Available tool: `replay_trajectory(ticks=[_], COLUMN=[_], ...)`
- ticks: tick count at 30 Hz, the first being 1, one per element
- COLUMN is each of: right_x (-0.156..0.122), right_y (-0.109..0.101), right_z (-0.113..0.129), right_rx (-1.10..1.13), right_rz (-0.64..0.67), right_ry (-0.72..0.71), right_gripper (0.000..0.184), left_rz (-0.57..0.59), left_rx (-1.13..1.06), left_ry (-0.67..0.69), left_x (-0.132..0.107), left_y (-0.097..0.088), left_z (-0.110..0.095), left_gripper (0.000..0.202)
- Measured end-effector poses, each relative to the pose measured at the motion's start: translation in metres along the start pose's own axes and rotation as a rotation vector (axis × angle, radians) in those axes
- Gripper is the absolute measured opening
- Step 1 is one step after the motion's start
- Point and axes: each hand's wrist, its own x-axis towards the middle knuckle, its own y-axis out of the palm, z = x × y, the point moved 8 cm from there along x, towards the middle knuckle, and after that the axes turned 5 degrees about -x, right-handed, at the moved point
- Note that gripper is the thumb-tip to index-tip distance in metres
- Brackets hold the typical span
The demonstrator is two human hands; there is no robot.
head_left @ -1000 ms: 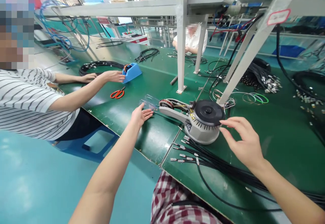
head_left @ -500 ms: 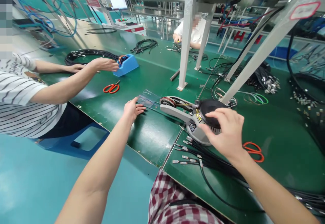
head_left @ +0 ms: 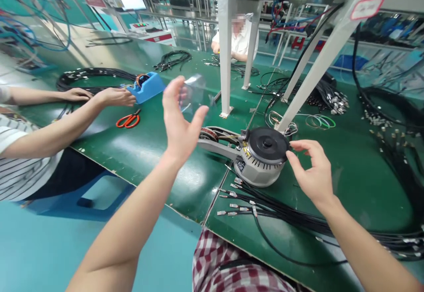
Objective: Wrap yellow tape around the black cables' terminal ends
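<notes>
My left hand (head_left: pixel 180 119) is raised above the bench. A thin clear plastic piece (head_left: pixel 195 91) is in its fingers, and its thumb is spread to the side; motion blurs the plastic's shape. My right hand (head_left: pixel 313 168) is at the right rim of a tape dispenser's black round disc (head_left: pixel 267 144), thumb and forefinger nearly together. Anything small between those fingertips is hidden. The grey tape dispenser (head_left: pixel 258 175) stands on the bench, with a tape roll (head_left: pixel 209 134) on its arm and yellow tape bits (head_left: pixel 247 150) by the disc's left side.
Black cables with connector ends (head_left: pixel 281 212) lie in front of the dispenser. Orange-handled scissors (head_left: pixel 128 119) and a blue tape holder (head_left: pixel 149 86) lie left, near a co-worker's hand (head_left: pixel 115 96). White posts (head_left: pixel 225 53) rise behind. Another person (head_left: pixel 238 40) sits across the bench.
My left hand has lifted off the bench with the clear plastic. My right hand has moved off the disc's top to its right rim, and its fingers have drawn closer together.
</notes>
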Motion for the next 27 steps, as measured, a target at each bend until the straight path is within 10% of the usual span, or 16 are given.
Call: replay_trajectory(ticks=[10, 20, 27], right_x=[-0.025, -0.049, -0.051], right_y=[-0.033, -0.043, -0.035], right_z=[-0.038, -0.064, -0.071], right_rx=[0.003, 0.043, 0.053], right_rz=[-0.011, -0.005, 0.051], right_ry=[0.066, 0.149, 0.127], right_gripper=[0.027, 0.02, 0.02], left_rz=[0.396, 0.134, 0.205], left_rx=[0.159, 0.003, -0.025], left_ry=[0.18, -0.017, -0.286], left_x=[-0.07, -0.098, -0.163], left_y=[0.076, 0.021, 0.02], left_z=[-0.063, -0.065, -0.032], left_gripper=[0.042, 0.019, 0.012])
